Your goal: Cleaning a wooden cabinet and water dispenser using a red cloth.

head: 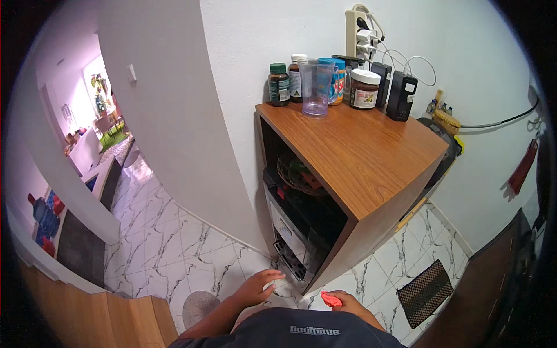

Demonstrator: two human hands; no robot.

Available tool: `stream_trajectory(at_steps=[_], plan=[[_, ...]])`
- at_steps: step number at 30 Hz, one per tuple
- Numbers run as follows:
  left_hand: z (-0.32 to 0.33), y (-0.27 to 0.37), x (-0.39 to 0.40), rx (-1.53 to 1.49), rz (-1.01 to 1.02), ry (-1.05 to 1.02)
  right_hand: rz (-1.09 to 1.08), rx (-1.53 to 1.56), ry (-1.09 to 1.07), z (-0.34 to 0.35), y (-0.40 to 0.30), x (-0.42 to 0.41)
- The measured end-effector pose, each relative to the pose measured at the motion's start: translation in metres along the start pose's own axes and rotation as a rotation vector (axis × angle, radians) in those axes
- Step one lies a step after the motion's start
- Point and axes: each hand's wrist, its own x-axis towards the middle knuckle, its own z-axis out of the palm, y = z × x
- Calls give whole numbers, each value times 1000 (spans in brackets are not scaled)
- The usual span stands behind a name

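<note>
My right hand [348, 301] is closed around a bunched orange-red cloth [331, 299], low in front of my body. My left hand [262, 286] holds nothing, thumb and fingers apart, near the lower front of a wooden cabinet [357, 156]. On the cabinet's top, a clear plastic cup [315, 89] stands upright near the left edge. Behind and beside it are a green-capped bottle [279, 85], a white-capped bottle [296, 78], a blue-lidded container [337, 82] and a white-lidded jar [364, 90]. Two black box-shaped devices [401, 96] with cables stand to the right.
A power strip [353, 32] with plugs hangs on the wall. A wicker basket [300, 176] and a printer-like machine [289, 228] sit inside the open cabinet. A woven mat [425, 293] lies on the marble-patterned floor at right. Wooden steps [126, 317] are at lower left.
</note>
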Motion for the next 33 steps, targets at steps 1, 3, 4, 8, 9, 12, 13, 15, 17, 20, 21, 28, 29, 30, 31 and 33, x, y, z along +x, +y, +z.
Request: stream_trajectory(at_steps=[1, 3, 4, 8, 9, 12, 13, 15, 17, 20, 21, 28, 29, 30, 31, 33], plan=[[-3, -2, 4, 3, -4, -9, 2, 10, 3, -2, -5, 3], [-8, -8, 16, -31, 105, 90, 4, -104, -54, -2, -13, 8], [-10, -17, 21, -22, 136, 99, 17, -96, -32, -2, -19, 11], [-36, -31, 31, -48, 149, 44, -37, -84, 43, 4, -64, 20], [-43, -40, 34, -62, 180, 20, -47, -37, 103, 9, -80, 22], [-68, -76, 48, -89, 262, -8, -50, 41, 257, 37, -117, 36], [-78, -86, 53, -105, 302, -40, -82, 38, 323, 46, -130, 45], [-95, -107, 55, -153, 327, -39, -91, 51, 434, 66, -156, 62], [-113, -131, 53, -176, 372, -65, -186, -270, 601, 80, -192, 84], [-141, -158, 48, -139, 393, -121, -217, -614, 1059, 91, -221, 116], [-149, -170, 45, -139, 418, -134, -200, -724, 1164, 90, -232, 127], [-187, -218, 20, -228, 354, -156, 249, -1120, 1421, 67, -233, 175], [-192, -225, 20, -223, 367, -173, 359, -1118, 1420, 67, -229, 181], [-193, -229, 20, -211, 366, -182, 321, -1251, 1457, 65, -227, 187], [-196, -230, 18, -200, 357, -187, 332, -1250, 1462, 64, -223, 193], [-202, -231, 15, -167, 365, -191, 340, -1141, 1550, 59, -219, 206]])
